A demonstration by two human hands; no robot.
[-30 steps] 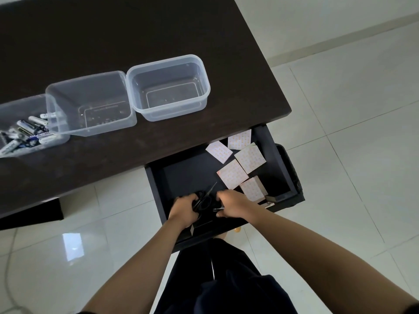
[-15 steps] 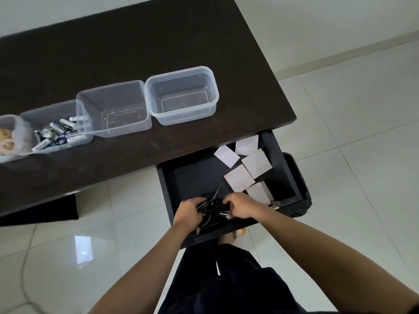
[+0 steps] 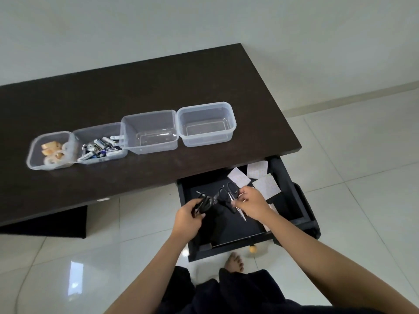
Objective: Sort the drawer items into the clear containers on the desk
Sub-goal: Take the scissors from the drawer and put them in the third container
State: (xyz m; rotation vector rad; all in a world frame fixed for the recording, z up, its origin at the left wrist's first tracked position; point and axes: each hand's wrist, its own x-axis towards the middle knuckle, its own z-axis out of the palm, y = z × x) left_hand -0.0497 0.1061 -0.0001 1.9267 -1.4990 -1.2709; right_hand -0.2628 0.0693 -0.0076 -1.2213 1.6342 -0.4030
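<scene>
Overhead, head view: one wide shot down onto a dark desk (image 3: pixel 145 87) with its drawer (image 3: pixel 292 200) pulled out over a tiled floor.
Left hand: the left hand (image 3: pixel 189 217) hovered over the drawer's left part, fingers curled round a pair of black-handled scissors (image 3: pixel 204 203), gripping them by the handles.
Right hand: the right hand (image 3: pixel 252 206) hovered over the middle of the drawer, pinching a second pair of black scissors (image 3: pixel 232 196) with the handles up and the blade tip pointing down toward the drawer front.
Between the hands: the two pairs sat close together; whether they touched could not be told.
Drawer contents: pale square paper pads (image 3: pixel 265 185) lay at the back right of the drawer, just beyond the right hand.
Containers: four clear tubs stood in a row on the desk, edges touching.
Far-left tub (image 3: pixel 37 155): held tape rolls (image 3: pixel 54 152).
Second tub (image 3: pixel 90 134): held batteries (image 3: pixel 99 148).
Third tub (image 3: pixel 149 132): nothing seen inside.
Right-hand tub (image 3: pixel 206 124): nothing seen inside, nearest the drawer.
Below: a bare foot (image 3: pixel 234 261) showed on the tiles under the drawer front.
</scene>
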